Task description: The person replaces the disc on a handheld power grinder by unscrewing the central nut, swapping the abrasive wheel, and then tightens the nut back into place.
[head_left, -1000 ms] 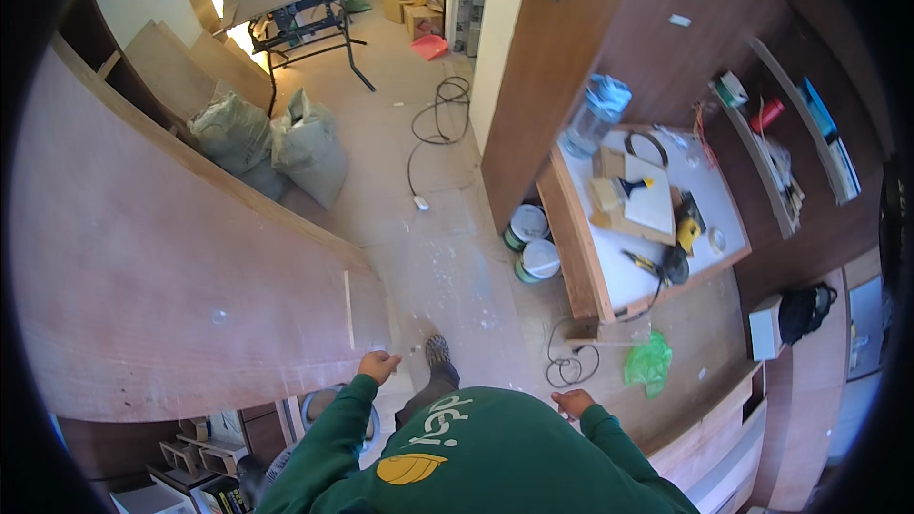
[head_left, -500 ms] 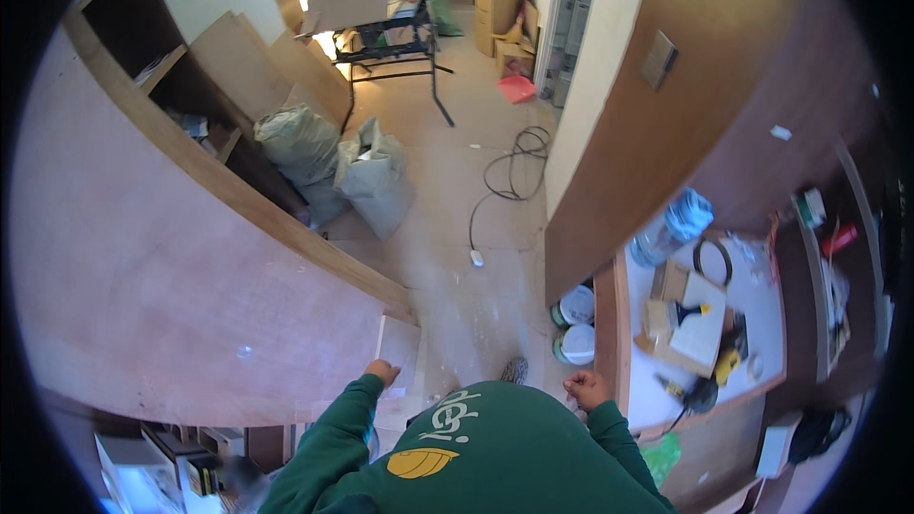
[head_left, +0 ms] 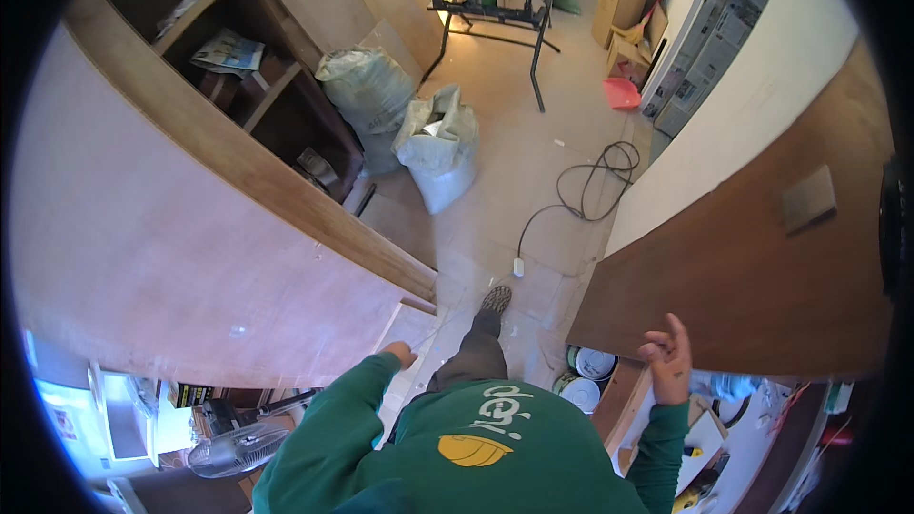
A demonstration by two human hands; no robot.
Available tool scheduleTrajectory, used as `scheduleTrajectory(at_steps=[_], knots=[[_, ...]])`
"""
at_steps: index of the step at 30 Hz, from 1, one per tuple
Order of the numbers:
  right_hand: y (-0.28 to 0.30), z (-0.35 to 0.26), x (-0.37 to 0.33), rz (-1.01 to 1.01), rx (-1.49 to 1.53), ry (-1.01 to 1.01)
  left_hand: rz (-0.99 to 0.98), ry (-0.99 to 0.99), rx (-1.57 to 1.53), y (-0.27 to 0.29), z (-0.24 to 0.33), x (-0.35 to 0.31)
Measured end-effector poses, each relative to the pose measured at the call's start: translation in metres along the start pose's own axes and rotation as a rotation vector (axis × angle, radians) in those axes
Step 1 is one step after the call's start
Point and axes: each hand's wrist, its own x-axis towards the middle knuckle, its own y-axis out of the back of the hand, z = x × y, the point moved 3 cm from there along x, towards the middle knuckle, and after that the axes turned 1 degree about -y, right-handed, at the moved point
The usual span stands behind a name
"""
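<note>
My left hand (head_left: 405,354) is curled closed beside the pale end panel (head_left: 404,326) of the whitish partition (head_left: 219,238). Whether anything is inside its fingers is hidden. Off to the right, my right hand (head_left: 668,362) is raised with fingers apart and holds nothing. It hovers in front of the brown wooden panel (head_left: 724,276), near a square switch plate (head_left: 809,200). Just left of that hand, two lidded buckets (head_left: 595,364) stand on the floor by a wooden ledge (head_left: 619,400).
On the floor ahead lies a coiled black cable (head_left: 581,205) with a white socket end (head_left: 518,267). Full sacks (head_left: 436,148) stand by the shelves (head_left: 271,95). Further off are a folding workbench (head_left: 495,14) and a red dustpan (head_left: 622,93). A fan (head_left: 238,447) is at lower left.
I have stepped forward, and one leg now shows ahead. My right hand has risen and its fingers have spread. My left hand stays curled beside the partition's end.
</note>
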Motion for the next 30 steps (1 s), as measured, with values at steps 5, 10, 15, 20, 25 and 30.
scheduleTrajectory(at_steps=[5, 10, 15, 20, 25, 30], knots=[[0.027, -0.066, 0.063, 0.47, -0.203, 0.214, -0.082, -0.138, 0.174, 0.059, 0.072, 0.137], [0.023, -0.13, 0.135, 0.548, -1.12, 0.364, -0.093, -0.215, 0.104, 0.119, 0.194, 0.257], [0.038, -0.112, 0.187, 0.46, -1.909, 0.092, -0.08, -0.259, 0.012, 0.155, 0.31, 0.385], [0.051, -0.087, 0.203, 0.341, -2.243, -0.066, -0.139, -0.257, 0.05, 0.177, 0.399, 0.472], [0.052, -0.077, 0.211, 0.33, -2.353, -0.069, -0.083, -0.312, 0.159, 0.177, 0.484, 0.541], [0.065, -0.07, 0.219, 0.349, -2.401, -0.111, -0.035, -0.351, 0.159, 0.168, 0.551, 0.623]])
